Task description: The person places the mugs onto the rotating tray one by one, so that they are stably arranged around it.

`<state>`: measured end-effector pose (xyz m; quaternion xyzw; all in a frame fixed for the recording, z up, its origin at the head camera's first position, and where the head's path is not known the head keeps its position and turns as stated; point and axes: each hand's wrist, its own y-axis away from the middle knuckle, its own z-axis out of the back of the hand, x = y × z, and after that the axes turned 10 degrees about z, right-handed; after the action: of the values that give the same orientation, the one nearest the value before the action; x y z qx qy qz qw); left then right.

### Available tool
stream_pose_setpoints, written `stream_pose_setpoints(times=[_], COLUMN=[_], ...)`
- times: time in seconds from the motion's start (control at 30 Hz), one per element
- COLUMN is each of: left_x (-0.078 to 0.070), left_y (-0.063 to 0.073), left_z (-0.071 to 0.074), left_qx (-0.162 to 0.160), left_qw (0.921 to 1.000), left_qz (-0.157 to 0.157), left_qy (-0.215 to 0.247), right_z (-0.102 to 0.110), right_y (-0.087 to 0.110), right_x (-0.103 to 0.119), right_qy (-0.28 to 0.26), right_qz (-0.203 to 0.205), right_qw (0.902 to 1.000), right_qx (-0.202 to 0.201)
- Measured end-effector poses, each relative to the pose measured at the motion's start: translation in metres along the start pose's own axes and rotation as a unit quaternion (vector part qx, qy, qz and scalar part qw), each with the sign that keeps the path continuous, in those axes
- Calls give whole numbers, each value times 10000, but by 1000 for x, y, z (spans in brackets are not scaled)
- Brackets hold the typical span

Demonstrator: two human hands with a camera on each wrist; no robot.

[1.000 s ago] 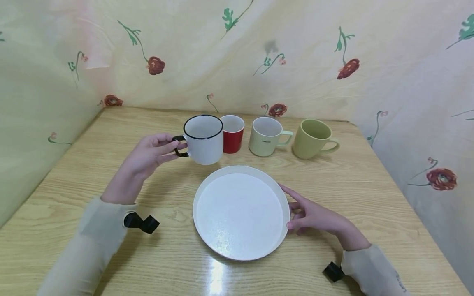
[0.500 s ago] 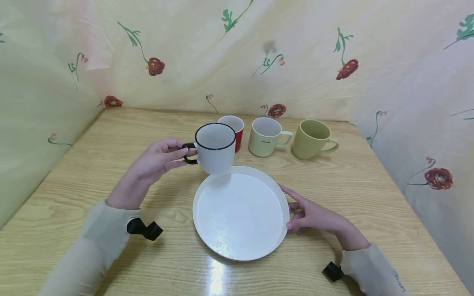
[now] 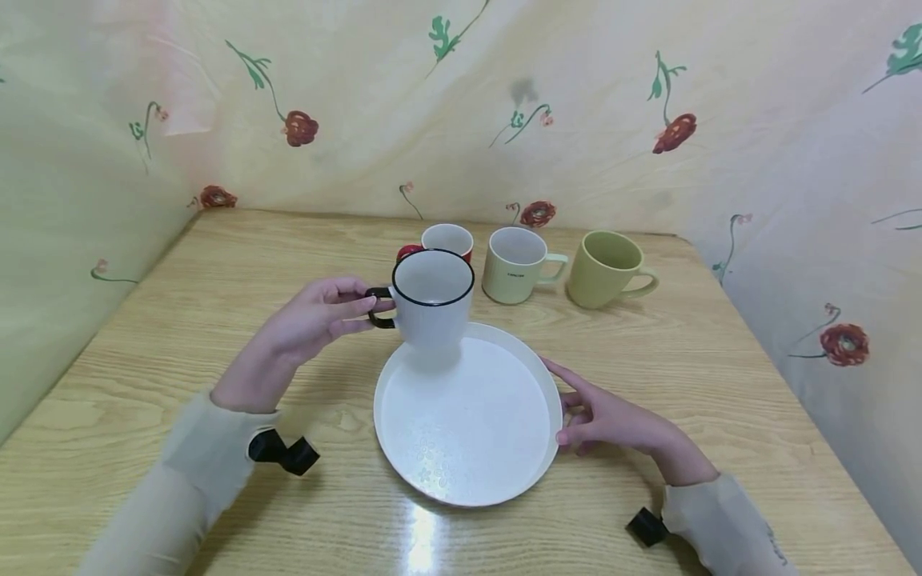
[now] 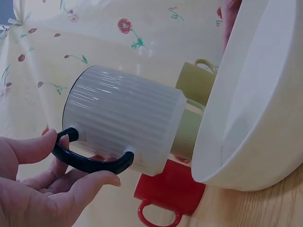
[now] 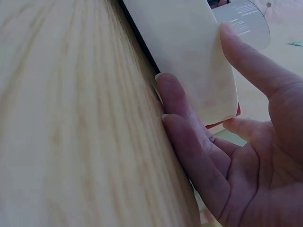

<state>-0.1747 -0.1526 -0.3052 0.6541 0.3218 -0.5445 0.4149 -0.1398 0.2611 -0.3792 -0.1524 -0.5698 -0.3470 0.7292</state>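
My left hand (image 3: pixel 306 324) holds a white mug (image 3: pixel 435 316) with a black rim by its black handle (image 4: pixel 90 163). In the left wrist view the mug's ribbed side shows. The mug hangs upright in the air and overlaps the far left edge of a round white tray (image 3: pixel 475 424). Against the tray's right side lies my right hand (image 3: pixel 612 420), the forefinger stretched along the wall. In the right wrist view its thumb (image 5: pixel 246 54) is at the tray's rim, with two fingertips low beside the base.
Behind the white mug stands a red mug (image 4: pixel 175 187), mostly hidden in the head view. To its right are a pale green mug (image 3: pixel 513 272) and an olive-green mug (image 3: pixel 607 276). A flowered cloth (image 3: pixel 360 104) rises behind the wooden table (image 3: pixel 720 352).
My left hand has carried the white mug right and nearer, from beside the red mug to over the tray's far left edge. The right hand and the tray have stayed in place.
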Motion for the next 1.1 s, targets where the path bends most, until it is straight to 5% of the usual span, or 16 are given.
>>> stream_pose_setpoints(times=[1.1], left_x=[18], left_y=[-15], left_z=[-21], left_qx=[278], left_qw=[9986], left_qz=[399], left_qy=[-202], right_z=[0], right_y=[1], right_x=[-1], right_qy=[73], right_qz=[-7], right_qw=[10000], right_qx=[-25])
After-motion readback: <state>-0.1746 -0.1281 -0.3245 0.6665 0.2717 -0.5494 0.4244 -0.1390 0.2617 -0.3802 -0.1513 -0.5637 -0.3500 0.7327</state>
